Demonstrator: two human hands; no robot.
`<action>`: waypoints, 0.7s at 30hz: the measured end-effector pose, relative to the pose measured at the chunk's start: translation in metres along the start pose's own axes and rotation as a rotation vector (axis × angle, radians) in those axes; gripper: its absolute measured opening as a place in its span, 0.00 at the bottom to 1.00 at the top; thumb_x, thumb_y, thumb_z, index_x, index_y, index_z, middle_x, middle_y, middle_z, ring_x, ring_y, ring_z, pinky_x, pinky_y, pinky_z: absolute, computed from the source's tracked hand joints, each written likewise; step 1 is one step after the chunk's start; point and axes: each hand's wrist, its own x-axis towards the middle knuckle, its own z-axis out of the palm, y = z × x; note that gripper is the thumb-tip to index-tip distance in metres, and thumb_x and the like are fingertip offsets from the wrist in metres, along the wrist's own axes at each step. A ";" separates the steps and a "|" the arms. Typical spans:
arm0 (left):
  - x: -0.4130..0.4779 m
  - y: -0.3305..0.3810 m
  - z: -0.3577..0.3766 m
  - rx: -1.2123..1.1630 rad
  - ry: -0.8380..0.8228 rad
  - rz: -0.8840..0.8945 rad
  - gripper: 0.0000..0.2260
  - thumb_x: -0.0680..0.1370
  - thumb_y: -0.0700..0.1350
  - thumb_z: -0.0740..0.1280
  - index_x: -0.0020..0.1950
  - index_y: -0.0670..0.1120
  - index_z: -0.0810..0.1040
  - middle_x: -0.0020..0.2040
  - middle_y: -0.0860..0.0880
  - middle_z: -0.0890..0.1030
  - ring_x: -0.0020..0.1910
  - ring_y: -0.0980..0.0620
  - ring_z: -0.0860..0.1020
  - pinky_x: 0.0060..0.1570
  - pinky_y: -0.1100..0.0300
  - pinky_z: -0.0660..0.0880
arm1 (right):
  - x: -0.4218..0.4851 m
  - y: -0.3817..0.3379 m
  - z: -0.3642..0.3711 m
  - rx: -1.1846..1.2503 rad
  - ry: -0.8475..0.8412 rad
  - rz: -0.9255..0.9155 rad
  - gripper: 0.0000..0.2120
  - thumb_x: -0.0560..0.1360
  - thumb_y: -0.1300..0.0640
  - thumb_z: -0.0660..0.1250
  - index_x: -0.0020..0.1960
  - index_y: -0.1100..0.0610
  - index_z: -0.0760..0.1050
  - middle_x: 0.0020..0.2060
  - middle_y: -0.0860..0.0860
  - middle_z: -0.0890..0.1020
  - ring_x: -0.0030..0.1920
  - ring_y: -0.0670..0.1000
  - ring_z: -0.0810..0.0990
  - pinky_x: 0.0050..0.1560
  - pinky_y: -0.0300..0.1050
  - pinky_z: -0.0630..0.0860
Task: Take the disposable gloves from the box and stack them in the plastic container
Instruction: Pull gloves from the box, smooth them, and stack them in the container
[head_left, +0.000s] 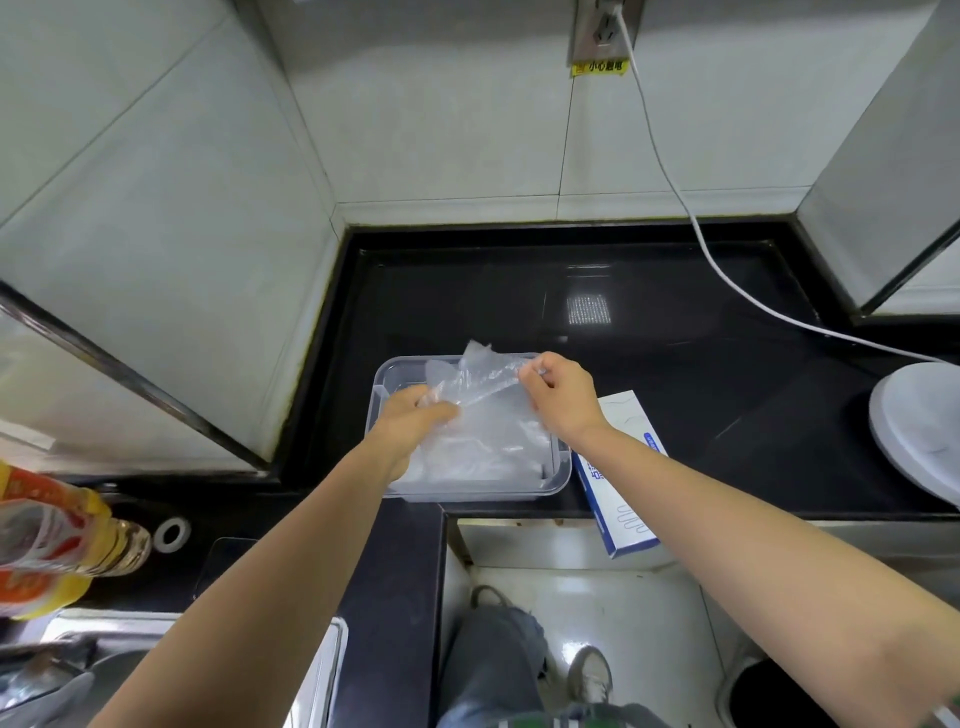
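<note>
A clear plastic container (470, 491) sits on the black counter near its front edge, with thin clear gloves (483, 452) stacked inside. Above the container, both hands hold one clear disposable glove (475, 376) stretched between them. My left hand (410, 421) grips its near left end, over the container's left side. My right hand (558, 392) pinches its far right end, over the container's right rim. The white and blue glove box (623, 493) lies just right of the container, partly under my right forearm and overhanging the counter edge.
A white cable (691, 218) runs from a wall socket down across the counter to a white appliance (919, 426) at the right. Oil bottles (57, 540) stand at the left beside a sink (156, 670). Tiled walls enclose the counter at the back and left.
</note>
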 end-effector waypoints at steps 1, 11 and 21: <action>0.002 0.000 -0.001 -0.049 -0.001 0.006 0.16 0.74 0.44 0.73 0.59 0.43 0.77 0.53 0.45 0.80 0.52 0.47 0.80 0.51 0.53 0.78 | 0.002 0.002 0.001 -0.021 -0.005 -0.003 0.10 0.80 0.55 0.63 0.46 0.61 0.78 0.33 0.51 0.77 0.34 0.48 0.73 0.37 0.41 0.70; 0.007 0.000 0.007 0.137 0.209 0.180 0.08 0.79 0.46 0.67 0.45 0.43 0.73 0.42 0.43 0.76 0.40 0.49 0.76 0.42 0.57 0.76 | 0.009 0.005 0.003 -0.137 0.016 0.023 0.07 0.80 0.56 0.63 0.46 0.57 0.77 0.37 0.50 0.79 0.39 0.47 0.76 0.38 0.35 0.71; 0.024 -0.018 0.024 0.788 0.192 0.271 0.10 0.83 0.49 0.57 0.55 0.44 0.71 0.37 0.48 0.73 0.37 0.53 0.75 0.35 0.62 0.71 | -0.001 -0.015 0.007 -0.129 0.154 -0.346 0.08 0.78 0.63 0.64 0.55 0.54 0.77 0.45 0.48 0.75 0.38 0.43 0.73 0.39 0.31 0.69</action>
